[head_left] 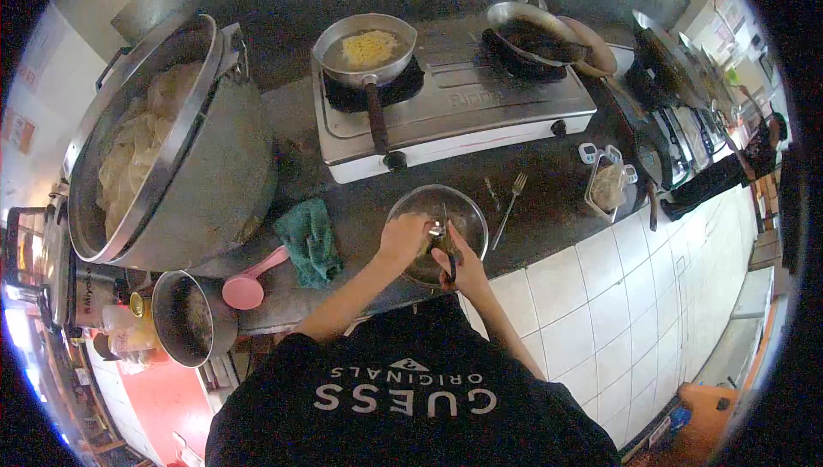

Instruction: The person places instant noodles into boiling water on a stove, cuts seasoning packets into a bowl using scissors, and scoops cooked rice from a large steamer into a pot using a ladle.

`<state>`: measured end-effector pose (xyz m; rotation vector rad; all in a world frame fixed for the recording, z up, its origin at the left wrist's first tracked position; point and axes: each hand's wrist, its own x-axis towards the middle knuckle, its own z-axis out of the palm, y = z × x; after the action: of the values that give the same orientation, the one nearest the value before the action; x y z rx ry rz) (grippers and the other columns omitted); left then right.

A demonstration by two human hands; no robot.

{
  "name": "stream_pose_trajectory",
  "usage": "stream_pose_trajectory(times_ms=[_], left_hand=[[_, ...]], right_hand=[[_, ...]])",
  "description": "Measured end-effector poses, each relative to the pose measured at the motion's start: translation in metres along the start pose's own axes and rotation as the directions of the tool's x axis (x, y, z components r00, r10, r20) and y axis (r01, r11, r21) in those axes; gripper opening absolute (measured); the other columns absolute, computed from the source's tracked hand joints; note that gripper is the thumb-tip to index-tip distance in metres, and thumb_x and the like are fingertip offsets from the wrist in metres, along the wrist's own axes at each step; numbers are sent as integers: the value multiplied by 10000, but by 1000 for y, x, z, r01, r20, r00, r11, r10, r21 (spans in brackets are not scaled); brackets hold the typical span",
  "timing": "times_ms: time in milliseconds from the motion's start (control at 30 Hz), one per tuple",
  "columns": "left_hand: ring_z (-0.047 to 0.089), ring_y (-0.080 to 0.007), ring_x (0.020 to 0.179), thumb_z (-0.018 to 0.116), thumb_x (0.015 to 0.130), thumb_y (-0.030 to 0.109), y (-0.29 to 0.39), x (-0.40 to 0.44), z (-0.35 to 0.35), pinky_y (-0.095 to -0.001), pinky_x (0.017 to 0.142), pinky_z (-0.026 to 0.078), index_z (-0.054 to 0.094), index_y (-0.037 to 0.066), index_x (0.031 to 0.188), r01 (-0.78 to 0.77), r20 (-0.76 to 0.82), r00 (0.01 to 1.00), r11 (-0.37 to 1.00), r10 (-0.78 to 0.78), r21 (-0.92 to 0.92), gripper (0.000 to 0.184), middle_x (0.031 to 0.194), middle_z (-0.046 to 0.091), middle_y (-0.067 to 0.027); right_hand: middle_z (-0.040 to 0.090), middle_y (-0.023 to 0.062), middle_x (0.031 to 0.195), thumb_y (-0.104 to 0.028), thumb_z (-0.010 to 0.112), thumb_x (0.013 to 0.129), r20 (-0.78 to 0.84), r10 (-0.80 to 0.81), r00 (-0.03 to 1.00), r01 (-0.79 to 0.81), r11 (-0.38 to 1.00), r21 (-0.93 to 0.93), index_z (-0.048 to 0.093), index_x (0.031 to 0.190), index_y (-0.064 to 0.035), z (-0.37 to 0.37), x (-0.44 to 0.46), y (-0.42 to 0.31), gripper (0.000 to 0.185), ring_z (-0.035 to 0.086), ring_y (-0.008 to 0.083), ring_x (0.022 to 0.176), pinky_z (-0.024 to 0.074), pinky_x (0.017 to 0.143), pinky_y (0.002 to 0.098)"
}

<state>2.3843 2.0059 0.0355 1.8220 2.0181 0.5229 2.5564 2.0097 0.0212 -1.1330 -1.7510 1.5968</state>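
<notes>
Over a clear glass bowl point(470, 208) on the dark counter, both hands are close together. My left hand point(406, 239) is closed on a small, shiny packet point(436, 228) whose details are hard to make out. My right hand point(463, 263) is closed around the dark handles of scissors point(452, 266), their blades beside the packet. A fork point(512, 208) lies to the right of the bowl. Behind it on the stove, a pan point(330, 62) with a dark handle holds yellow noodles point(369, 48) in liquid.
A big metal pot point(225, 154) stands left, near a green cloth point(309, 242), pink ladle point(243, 292) and empty-looking pot point(219, 314). The stove point(480, 128) carries more pans point(591, 45). A plastic container point(609, 186) sits right; beyond, another person point(718, 177) stands.
</notes>
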Motion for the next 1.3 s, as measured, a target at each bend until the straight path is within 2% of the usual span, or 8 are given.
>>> stream_pose_trajectory(times_ms=[133, 200, 400, 500, 900, 1100, 1200, 1300], left_hand=[[606, -400, 800, 527, 862, 211, 4, -2, -3, -484, 690, 486, 532, 79, 991, 119, -35, 991, 956, -133, -268, 184, 847, 637, -191], [612, -395, 808, 545, 859, 208, -4, -4, 5, -470, 686, 487, 517, 75, 1006, -31, -151, 988, 946, -19, -322, 200, 846, 638, -191], [646, -288, 868, 637, 808, 310, -4, -5, 0, -378, 756, 493, 522, 43, 1087, 152, 6, 986, 873, -168, -463, 403, 895, 663, -158], [652, -250, 857, 684, 761, 301, -6, -4, -1, -343, 735, 499, 521, 24, 1097, 167, -1, 981, 849, -194, -501, 465, 906, 667, -149], [642, -287, 686, 642, 729, 178, -16, 13, -6, -375, 655, 513, 531, 10, 1013, 132, -118, 975, 916, -189, -378, 348, 784, 645, -162], [623, -346, 724, 601, 805, 183, -2, 3, -20, -446, 654, 510, 538, 76, 981, 18, -149, 989, 999, -13, 37, 215, 794, 633, -149], [611, -341, 720, 598, 819, 199, -2, 4, -20, -452, 655, 496, 556, 84, 960, -13, -182, 983, 1000, 11, -13, 186, 785, 620, -137], [594, -316, 798, 610, 797, 161, -3, 0, -25, -422, 685, 499, 574, 97, 938, -69, -234, 971, 996, 54, -56, 159, 892, 589, -107]], right_hand=[[615, 73, 688, -334, 638, 841, -65, -253, 965, 229, 939, -255, 250, 1426, -187, 9, 5, 12, 717, 550, 114, 467, 430, 427, 260], [629, 114, 697, -337, 635, 838, -56, -237, 970, 202, 912, -357, 262, 1420, -205, 15, 3, 9, 703, 586, 167, 496, 456, 464, 298], [601, 275, 778, -353, 648, 788, -88, -82, 993, 27, 864, -502, 328, 1374, -190, 18, -14, -33, 687, 581, 459, 768, 463, 687, 496], [618, 272, 794, -459, 620, 776, -41, 104, 994, -107, 789, -605, 325, 1374, -216, 18, -13, -39, 709, 591, 473, 775, 474, 706, 536], [620, 246, 792, -447, 701, 712, 37, 93, 995, -42, 725, -688, 324, 1270, -122, -49, -59, -79, 748, 606, 441, 749, 480, 665, 522], [621, 209, 747, -304, 723, 696, -517, 3, 856, -476, 393, -787, 373, 1138, -81, -151, -18, -15, 607, 613, 415, 716, 480, 621, 504], [608, 222, 854, -350, 789, 610, -576, 105, 810, -568, 384, -728, 401, 1063, -70, -168, 17, 16, 659, 594, 410, 853, 492, 672, 507], [569, 241, 1013, -234, 576, 798, -517, -157, 841, -468, 268, -842, 468, 1109, -52, -171, 37, 60, 376, 564, 366, 932, 511, 635, 469]])
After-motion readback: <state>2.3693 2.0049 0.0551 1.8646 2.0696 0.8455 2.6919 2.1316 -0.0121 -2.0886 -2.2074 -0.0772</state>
